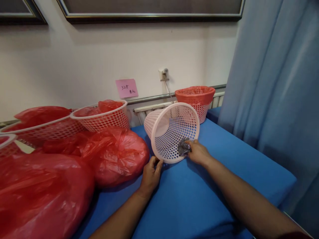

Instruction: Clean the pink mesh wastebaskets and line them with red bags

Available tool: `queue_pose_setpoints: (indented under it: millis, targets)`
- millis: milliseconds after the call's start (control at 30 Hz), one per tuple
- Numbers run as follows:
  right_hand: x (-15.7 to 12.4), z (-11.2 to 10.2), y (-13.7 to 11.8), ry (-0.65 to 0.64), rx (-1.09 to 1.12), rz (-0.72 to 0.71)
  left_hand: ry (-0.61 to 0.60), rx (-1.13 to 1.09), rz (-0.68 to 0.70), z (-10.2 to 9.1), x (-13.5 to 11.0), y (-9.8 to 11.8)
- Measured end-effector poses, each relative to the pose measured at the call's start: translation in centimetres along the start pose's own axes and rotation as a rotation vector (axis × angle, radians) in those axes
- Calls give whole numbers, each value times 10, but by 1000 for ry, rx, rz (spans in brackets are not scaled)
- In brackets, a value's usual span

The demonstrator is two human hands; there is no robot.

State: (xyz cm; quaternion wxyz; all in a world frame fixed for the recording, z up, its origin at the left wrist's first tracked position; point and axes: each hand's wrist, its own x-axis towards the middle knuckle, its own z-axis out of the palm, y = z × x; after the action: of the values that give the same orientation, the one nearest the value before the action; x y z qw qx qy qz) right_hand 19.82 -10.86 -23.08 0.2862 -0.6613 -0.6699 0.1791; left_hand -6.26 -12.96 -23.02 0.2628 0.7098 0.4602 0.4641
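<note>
A pale pink perforated plastic basket [171, 127] lies on its side on the blue surface [199, 199], its mouth facing me. My left hand [150, 174] grips the lower left of the rim, fingers curled on it. At the rim's lower right, my right hand [196, 152] pinches a small crumpled grey wad [183, 147] just inside the mouth.
Filled red plastic bags [114, 156] lie to the left. Behind them stand pink baskets with red bags [102, 116]. A basket lined with a red bag [195, 99] stands upright at the back. A blue curtain [274, 83] hangs on the right; a wall runs behind.
</note>
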Motion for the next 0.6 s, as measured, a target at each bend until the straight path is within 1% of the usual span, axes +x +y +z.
queue_pose_setpoints:
  millis: [67,100,133,167,200,267,300,333,367,433,500,533,600]
  targets:
    - [-2,12,-4,-190,213,-116,51,5,6,-3,-1,1]
    - [-1,14,-5,-264,329,-163,77,4,4,-5,-1,1]
    - [0,13,-4,-285,413,-187,100,1,2,-6,-1,0]
    - [1,8,-2,-230,436,-177,116,-3,-1,-8,-1,0]
    - [3,1,1,-104,386,-136,130,-8,-3,-9,0,-1]
    - [6,-16,8,201,171,-9,141,-26,-1,-10,1,-1]
    - [7,-25,11,295,65,53,140,-36,1,-9,2,-1]
    - [8,-31,12,329,-14,104,136,-45,3,-9,2,-1]
    - [7,-34,13,317,-59,137,132,-54,5,-8,3,0]
    - [5,-31,11,224,-74,152,123,-68,8,-5,3,0]
    - [3,-16,5,126,-45,113,91,-82,-3,-1,3,-1]
    - [2,-7,2,77,-14,78,53,-91,-14,2,2,-2]
    - [1,13,-3,-63,135,-12,-55,-120,-45,7,1,-6]
